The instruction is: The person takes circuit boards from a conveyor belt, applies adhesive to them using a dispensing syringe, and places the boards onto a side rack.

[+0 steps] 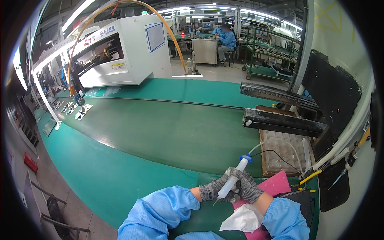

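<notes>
A white dispensing syringe (233, 180) with a blue cap lies slanted between my two hands, its thin needle tip pointing down and left. A clear tube runs from the cap to the right. My right hand (250, 188), in a grey glove, is closed around the barrel. My left hand (214, 189), also gloved in grey, is closed against the barrel from the other side; some of its fingers are hidden. Just below my hands are a crumpled white tissue (243, 219) and a pink cloth (276, 184) on the green bench.
A green conveyor belt (172, 128) crosses in front, with several circuit boards (83, 112) at its far left. Black rails (284, 122) overhang a tray (280, 154) of clear cups at right. A white machine (136, 52) stands behind. A seated person (227, 40) works farther back.
</notes>
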{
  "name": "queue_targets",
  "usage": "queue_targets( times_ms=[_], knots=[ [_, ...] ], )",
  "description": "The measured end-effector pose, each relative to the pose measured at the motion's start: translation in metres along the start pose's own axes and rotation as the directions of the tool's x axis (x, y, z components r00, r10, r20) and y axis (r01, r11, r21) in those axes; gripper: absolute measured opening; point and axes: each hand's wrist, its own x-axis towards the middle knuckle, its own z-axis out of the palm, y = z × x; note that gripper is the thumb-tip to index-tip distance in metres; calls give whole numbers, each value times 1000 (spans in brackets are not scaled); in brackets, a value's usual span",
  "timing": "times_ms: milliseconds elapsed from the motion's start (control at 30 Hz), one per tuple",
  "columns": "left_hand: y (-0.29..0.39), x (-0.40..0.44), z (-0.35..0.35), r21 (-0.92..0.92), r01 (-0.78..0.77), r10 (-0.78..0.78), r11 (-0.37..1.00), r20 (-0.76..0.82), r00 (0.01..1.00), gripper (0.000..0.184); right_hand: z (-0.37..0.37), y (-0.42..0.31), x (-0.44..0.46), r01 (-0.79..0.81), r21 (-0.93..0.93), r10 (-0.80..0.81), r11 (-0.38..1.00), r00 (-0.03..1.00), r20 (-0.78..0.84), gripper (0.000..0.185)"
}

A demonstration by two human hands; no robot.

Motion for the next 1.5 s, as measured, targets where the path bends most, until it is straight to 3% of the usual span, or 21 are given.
queue_targets(
  times_ms=[533, 833, 933, 1033, 1233, 1500],
  knots=[
    [-2, 3, -2, -47, -3, 5, 999, 24, 1000, 66, -2, 1, 3, 10, 10, -10, 1000, 1000, 17, 16],
    [3, -3, 8, 83, -23, 29, 996, -75, 997, 69, 6, -4, -3, 19, -19, -18, 1000, 999, 34, 16],
    [1, 2, -3, 27, 11, -11, 1000, 17, 1000, 69, 11, -7, -6, 33, -33, -32, 999, 999, 22, 16],
    [0, 2, 0, 31, -7, 9, 1000, -57, 998, 68, 13, -7, -7, 36, -32, -36, 999, 999, 25, 16],
    [0, 0, 4, -4, -6, 6, 1000, -41, 999, 67, 8, -5, -4, 15, -26, -14, 1000, 999, 34, 16],
    [-1, 2, 3, 99, -67, 77, 993, -103, 992, 66, 10, -7, -6, 14, -27, -13, 1000, 999, 43, 17]
  ],
)
